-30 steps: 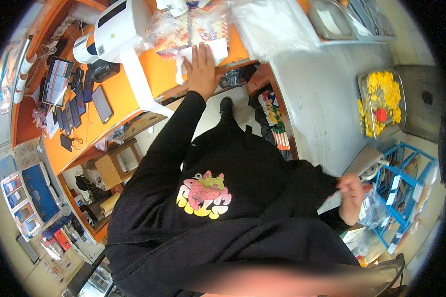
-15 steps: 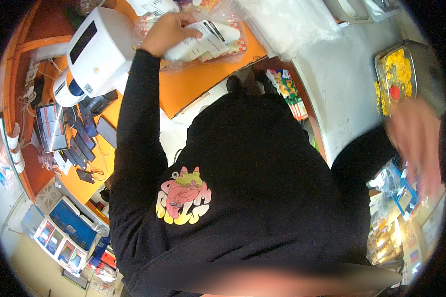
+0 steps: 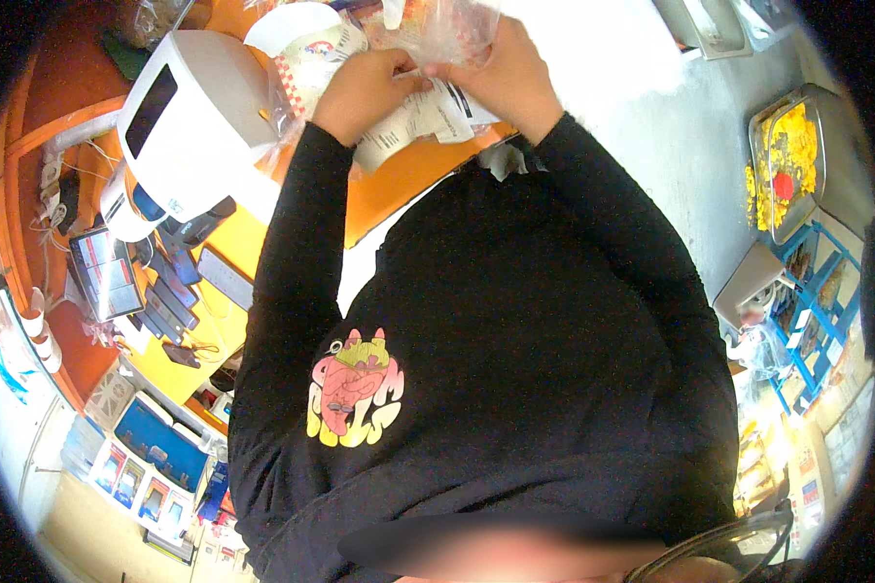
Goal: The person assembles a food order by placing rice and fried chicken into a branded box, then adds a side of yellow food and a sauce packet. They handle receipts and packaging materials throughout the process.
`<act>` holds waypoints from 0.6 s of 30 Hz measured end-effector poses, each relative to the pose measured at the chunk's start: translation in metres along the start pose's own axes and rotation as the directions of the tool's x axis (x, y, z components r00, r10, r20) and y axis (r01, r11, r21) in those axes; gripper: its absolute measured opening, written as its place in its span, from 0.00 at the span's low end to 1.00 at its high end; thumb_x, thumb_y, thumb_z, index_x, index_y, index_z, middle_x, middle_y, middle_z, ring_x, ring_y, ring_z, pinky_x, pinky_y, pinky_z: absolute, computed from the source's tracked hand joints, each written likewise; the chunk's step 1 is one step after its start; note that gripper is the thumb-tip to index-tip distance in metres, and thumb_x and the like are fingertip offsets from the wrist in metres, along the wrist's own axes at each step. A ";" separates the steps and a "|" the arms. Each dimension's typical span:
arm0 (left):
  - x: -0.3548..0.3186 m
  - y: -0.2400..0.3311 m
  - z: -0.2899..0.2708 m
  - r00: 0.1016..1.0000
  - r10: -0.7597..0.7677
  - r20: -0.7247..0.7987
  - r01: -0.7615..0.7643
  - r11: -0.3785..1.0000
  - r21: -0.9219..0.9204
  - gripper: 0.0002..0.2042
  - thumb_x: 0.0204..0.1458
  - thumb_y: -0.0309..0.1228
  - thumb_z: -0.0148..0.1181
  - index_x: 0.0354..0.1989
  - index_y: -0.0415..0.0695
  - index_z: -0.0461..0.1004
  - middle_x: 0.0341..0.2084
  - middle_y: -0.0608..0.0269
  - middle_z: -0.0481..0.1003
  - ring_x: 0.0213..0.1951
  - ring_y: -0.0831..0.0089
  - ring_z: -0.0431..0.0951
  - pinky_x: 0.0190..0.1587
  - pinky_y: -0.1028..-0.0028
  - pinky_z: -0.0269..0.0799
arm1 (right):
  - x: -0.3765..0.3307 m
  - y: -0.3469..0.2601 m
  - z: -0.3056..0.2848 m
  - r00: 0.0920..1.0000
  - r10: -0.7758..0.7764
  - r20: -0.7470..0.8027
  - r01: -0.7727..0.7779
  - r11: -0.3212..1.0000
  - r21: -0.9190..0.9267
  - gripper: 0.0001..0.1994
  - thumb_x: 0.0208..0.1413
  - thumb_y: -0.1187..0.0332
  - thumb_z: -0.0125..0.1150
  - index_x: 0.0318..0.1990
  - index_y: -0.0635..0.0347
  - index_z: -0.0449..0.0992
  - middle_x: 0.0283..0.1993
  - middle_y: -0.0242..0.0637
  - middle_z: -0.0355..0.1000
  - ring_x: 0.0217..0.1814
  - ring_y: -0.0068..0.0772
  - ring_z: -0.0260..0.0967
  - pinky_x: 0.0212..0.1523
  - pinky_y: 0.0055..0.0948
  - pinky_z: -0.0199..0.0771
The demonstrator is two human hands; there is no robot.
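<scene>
At the top of the view, my two hands meet over the orange counter (image 3: 374, 209). My right hand (image 3: 515, 83) is closed on a clear plastic bag (image 3: 447, 34), which has something reddish under or in it. Beside it, my left hand (image 3: 367, 92) has its fingers pinched together at the bag's lower edge; what exactly they grip is hidden. Printed paper slips (image 3: 389, 141) lie beneath both hands. A red-and-white checked paper wrapper or box (image 3: 297, 83) shows left of my left hand.
A white machine (image 3: 190, 112) stands left of my left arm, with a tablet (image 3: 107, 272) and several phones (image 3: 170, 291) nearby. To the right runs a grey metal worktop (image 3: 690, 165), with a tray of yellow food (image 3: 792, 160) at its far side. A blue rack (image 3: 807, 321) stands below that.
My right hand has swung in from beside the yellow food tray to the plastic bag. My left hand, earlier on a paper slip, has moved slightly right and down, close to my right.
</scene>
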State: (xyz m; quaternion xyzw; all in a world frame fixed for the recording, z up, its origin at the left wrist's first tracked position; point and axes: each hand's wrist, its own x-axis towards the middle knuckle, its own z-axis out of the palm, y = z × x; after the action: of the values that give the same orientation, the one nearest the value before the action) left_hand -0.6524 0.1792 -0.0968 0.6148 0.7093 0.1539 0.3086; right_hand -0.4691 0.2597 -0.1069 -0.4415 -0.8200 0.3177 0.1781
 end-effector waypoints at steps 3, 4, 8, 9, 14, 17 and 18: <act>-0.011 0.019 -0.005 0.971 0.046 -0.235 0.004 0.978 0.207 0.15 0.48 0.36 0.63 0.46 0.49 0.78 0.34 0.55 0.78 0.37 0.54 0.79 0.39 0.61 0.72 | -0.003 -0.003 0.011 0.999 0.046 -0.006 -0.046 0.999 0.017 0.30 0.47 0.51 0.68 0.56 0.56 0.70 0.50 0.49 0.70 0.53 0.49 0.70 0.52 0.44 0.70; -0.013 0.022 -0.010 0.901 0.209 -0.381 -0.060 0.929 0.366 0.17 0.48 0.37 0.63 0.48 0.51 0.77 0.39 0.57 0.77 0.39 0.55 0.78 0.42 0.58 0.71 | -0.006 -0.002 0.015 0.993 0.115 0.039 -0.116 0.993 0.024 0.27 0.51 0.53 0.66 0.56 0.55 0.71 0.51 0.48 0.70 0.54 0.49 0.69 0.53 0.46 0.70; -0.013 0.018 -0.036 0.810 0.359 -0.464 0.105 0.690 0.716 0.21 0.49 0.38 0.62 0.54 0.58 0.74 0.53 0.61 0.72 0.45 0.54 0.77 0.50 0.49 0.67 | -0.012 0.011 0.023 0.999 -0.038 -0.010 0.038 0.998 0.040 0.33 0.44 0.59 0.74 0.57 0.60 0.67 0.50 0.51 0.71 0.52 0.50 0.71 0.53 0.42 0.71; -0.014 0.011 -0.044 0.872 0.240 -0.426 0.132 0.723 0.678 0.21 0.49 0.37 0.62 0.55 0.58 0.73 0.52 0.59 0.73 0.45 0.53 0.77 0.49 0.50 0.68 | -0.012 0.013 0.024 0.999 0.030 0.029 -0.032 0.997 0.074 0.35 0.44 0.58 0.73 0.60 0.57 0.66 0.51 0.50 0.70 0.53 0.51 0.70 0.53 0.44 0.70; -0.048 -0.009 -0.022 0.930 -0.007 -0.368 0.217 0.818 0.533 0.18 0.51 0.33 0.61 0.51 0.49 0.76 0.41 0.57 0.76 0.41 0.55 0.77 0.41 0.59 0.73 | -0.012 0.009 0.013 0.994 0.069 0.088 -0.088 0.969 0.231 0.38 0.45 0.63 0.74 0.61 0.72 0.61 0.54 0.55 0.67 0.54 0.47 0.71 0.56 0.38 0.71; -0.070 -0.020 -0.009 0.845 -0.072 -0.529 0.221 0.950 0.222 0.15 0.51 0.33 0.62 0.48 0.44 0.78 0.32 0.54 0.78 0.33 0.58 0.79 0.37 0.64 0.74 | -0.011 0.009 0.006 0.993 0.054 0.104 -0.073 0.979 0.193 0.40 0.46 0.65 0.74 0.62 0.74 0.59 0.58 0.57 0.64 0.58 0.45 0.68 0.58 0.35 0.70; -0.075 -0.024 -0.009 0.848 -0.183 -0.497 0.248 0.966 0.068 0.15 0.51 0.33 0.63 0.48 0.43 0.79 0.30 0.55 0.78 0.31 0.62 0.78 0.35 0.67 0.73 | -0.011 0.011 0.006 0.990 0.068 0.123 -0.088 0.982 0.169 0.39 0.46 0.65 0.74 0.62 0.74 0.58 0.58 0.57 0.64 0.59 0.45 0.67 0.58 0.34 0.70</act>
State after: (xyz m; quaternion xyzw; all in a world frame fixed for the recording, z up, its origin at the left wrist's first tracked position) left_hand -0.6728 0.1032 -0.0852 0.4912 0.8370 0.2216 0.0952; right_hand -0.4600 0.2523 -0.1187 -0.4366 -0.7803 0.4200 0.1550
